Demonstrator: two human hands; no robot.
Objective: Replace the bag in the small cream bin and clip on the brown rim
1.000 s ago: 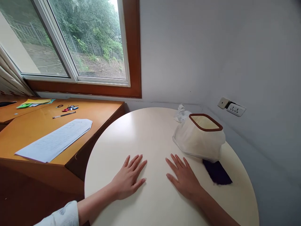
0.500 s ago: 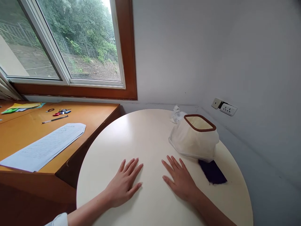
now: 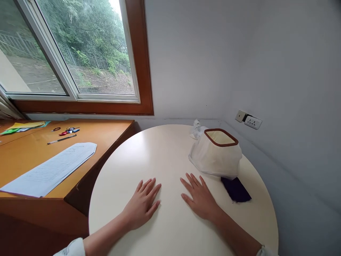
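Note:
My left hand (image 3: 142, 206) lies palm down on the round cream table (image 3: 160, 153), fingers spread and holding nothing. Flat on the same tabletop, my right hand (image 3: 199, 197) also has its fingers apart and nothing in them. Just beyond the right hand stands a whitish translucent cover or bag with a brown rounded-square rim (image 3: 215, 156) on top; I cannot tell exactly what it is. A dark purple piece of cloth (image 3: 236, 190) with a frayed edge lies to the right of that hand, partly under the cover's near edge.
Crumpled white plastic or tissue (image 3: 197, 129) sits behind the cover. On the orange wooden desk (image 3: 117, 131) at left lie papers (image 3: 53, 169), a pen (image 3: 61, 139), keys (image 3: 69, 131) and coloured folders (image 3: 25, 126). A wall socket (image 3: 253, 122) and a window (image 3: 93, 46) are beyond.
The view has shifted slightly, so the table things appear a little further left. Both hands stay flat on the table.

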